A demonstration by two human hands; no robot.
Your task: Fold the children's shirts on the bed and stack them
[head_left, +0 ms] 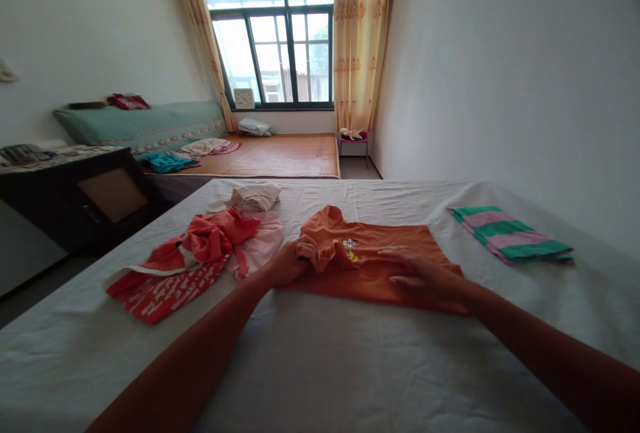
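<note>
An orange T-shirt (400,239) with a small cartoon print lies spread sideways across the white sheet in front of me. At its left end my left hand (293,261) is closed around a bunched-up part of the cloth. My right hand (415,274) rests on the lower right part of the shirt, fingers stretched out and apart. Left of the shirt lies a loose heap with a red and white garment (175,273), a pink garment (263,239) and a cream cloth (255,197). To the right is a folded green and pink striped cloth (510,233).
The white-sheeted surface (320,366) fills the foreground. Beyond it stands a bed with a brown mat (285,153), with a blue cloth (170,162) on it. A dark cabinet (65,199) is at the left, a small stool (354,138) near the curtain, and a wall on the right.
</note>
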